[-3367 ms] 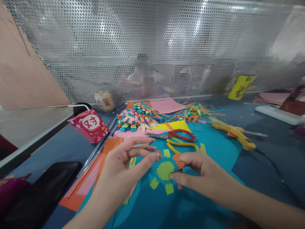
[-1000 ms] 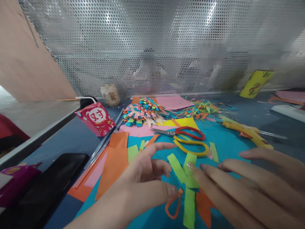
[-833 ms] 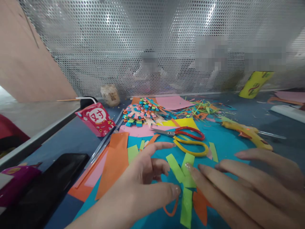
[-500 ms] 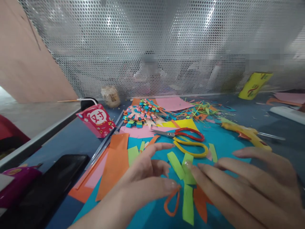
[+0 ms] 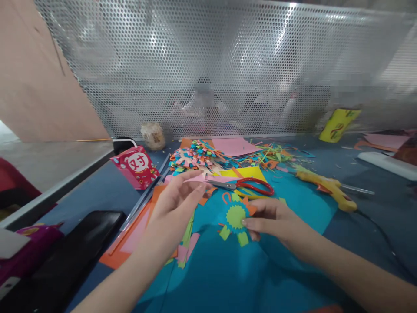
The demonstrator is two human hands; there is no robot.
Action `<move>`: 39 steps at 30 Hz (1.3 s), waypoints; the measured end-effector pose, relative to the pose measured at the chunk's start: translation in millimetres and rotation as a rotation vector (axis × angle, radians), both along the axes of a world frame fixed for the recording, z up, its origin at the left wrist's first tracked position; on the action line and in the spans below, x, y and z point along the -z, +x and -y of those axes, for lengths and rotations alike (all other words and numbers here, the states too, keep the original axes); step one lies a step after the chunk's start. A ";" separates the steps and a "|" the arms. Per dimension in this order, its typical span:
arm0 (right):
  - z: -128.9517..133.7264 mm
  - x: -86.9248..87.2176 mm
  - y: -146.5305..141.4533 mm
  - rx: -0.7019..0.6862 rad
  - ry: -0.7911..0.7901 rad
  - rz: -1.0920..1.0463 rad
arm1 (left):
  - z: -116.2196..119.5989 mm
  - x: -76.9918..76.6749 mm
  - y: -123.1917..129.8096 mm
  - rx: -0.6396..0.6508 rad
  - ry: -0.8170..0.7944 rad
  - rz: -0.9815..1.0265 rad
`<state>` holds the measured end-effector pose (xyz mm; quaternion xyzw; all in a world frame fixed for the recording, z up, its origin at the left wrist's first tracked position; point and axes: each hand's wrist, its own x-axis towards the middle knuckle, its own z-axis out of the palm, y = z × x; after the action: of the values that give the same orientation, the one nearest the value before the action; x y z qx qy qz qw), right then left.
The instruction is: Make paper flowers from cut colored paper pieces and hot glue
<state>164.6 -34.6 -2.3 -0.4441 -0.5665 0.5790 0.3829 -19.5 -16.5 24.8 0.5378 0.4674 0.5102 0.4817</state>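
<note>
Between the thumb and fingers of my right hand (image 5: 269, 217) is a paper cutout figure (image 5: 236, 217). It has a green scalloped disc on a blue scalloped one, green tabs round the edge, an orange loop and an orange pointed piece. My left hand (image 5: 180, 200) is raised to the left of it, thumb and index finger slightly apart, with nothing visible between them. Its fingertips are close to the points of the scissors (image 5: 247, 186), which have a red and a yellow handle. Under both hands is a large blue paper sheet (image 5: 211, 278).
Green and pink paper strips (image 5: 187, 248) lie below my left hand. Behind are fringed paper pieces (image 5: 195, 154) and shredded scraps (image 5: 276, 154). A yellow glue gun (image 5: 329, 187) with a cord lies right. On the left are a red drink carton (image 5: 136, 167) and a black phone (image 5: 74, 252).
My right hand has lifted the paper figure off the blue sheet, and its round green disc now shows. My left hand has moved up and left, away from it.
</note>
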 end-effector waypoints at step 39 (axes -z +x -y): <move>-1.1 9.5 -1.3 -0.031 0.048 0.188 | -4.5 11.1 2.9 0.104 -0.011 -0.175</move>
<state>163.3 -33.4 -11.8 -0.4783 -0.6203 0.5269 0.3297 -16.6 -12.0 13.7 0.6012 0.4818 0.4331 0.4678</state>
